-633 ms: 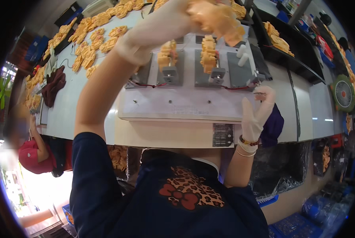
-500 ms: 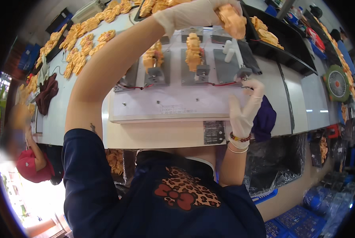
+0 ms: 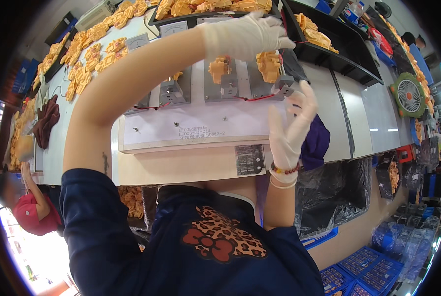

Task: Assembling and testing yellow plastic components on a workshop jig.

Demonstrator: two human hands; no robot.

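My gloved left hand [image 3: 245,37] reaches across the white test board [image 3: 195,130]; its fingers stretch to the right, slightly blurred, holding nothing. Just below those fingers, an orange plastic housing [image 3: 268,67] sits in the right-hand grey fixture. My gloved right hand [image 3: 295,126] is beside that fixture's grey clamp block [image 3: 284,85], thumb and fingers apart. Another orange housing [image 3: 218,70] stands in the fixture to the left, behind its own clamp block [image 3: 229,88]. Farther left, my left forearm partly hides one more fixture [image 3: 172,91].
Black trays with orange housings stand behind [image 3: 279,10] and at the back right [image 3: 343,61]. Loose housings [image 3: 80,76] lie on the left. Dial meters [image 3: 173,28] line the board's back. A purple cloth [image 3: 315,145] hangs beside my right hand; a green fan [image 3: 408,97] stands right.
The orange housing has left my left hand and now sits in the right-hand fixture. My left hand has opened and shifted left. My right hand's fingers have spread near the clamp. The view has shifted.
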